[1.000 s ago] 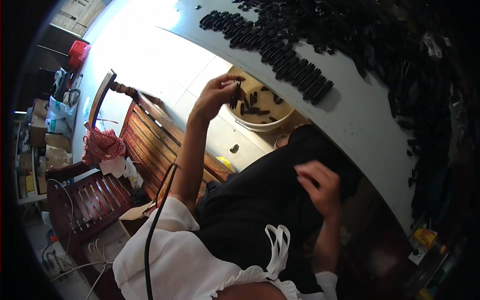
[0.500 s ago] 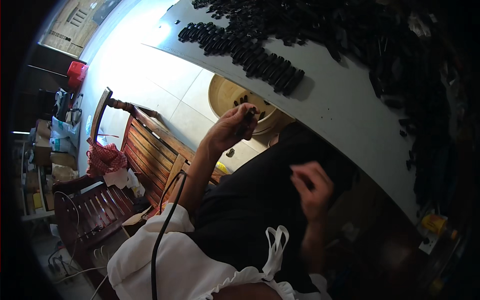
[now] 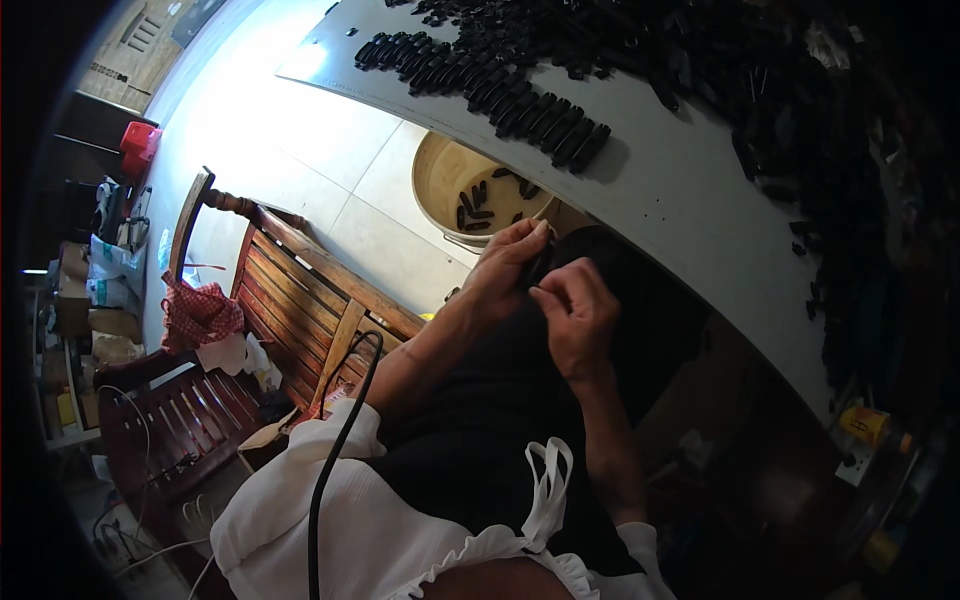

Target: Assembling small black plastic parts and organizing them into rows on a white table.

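My left hand is closed around a small, dark, elongated plastic-looking piece, gripped between thumb and fingers above my lap. Close beside it, my right hand has its thumb and fingertips pinched together; whatever they hold is too small or hidden to tell. Beyond my hands stands a round cream bucket with several similar black pieces lying apart inside. On the white table, a long row of black pieces is lined up side by side.
The white table slants across the right, its edge close to my hands. Heaped black parts cover its far side. A wooden bench stands at my left, with a red checked cloth on it. A black cable runs past my left arm.
My right hand has risen toward the left and now meets my left hand. My left hand has shifted right and down with the dark piece, uncovering more of the bucket's inside.
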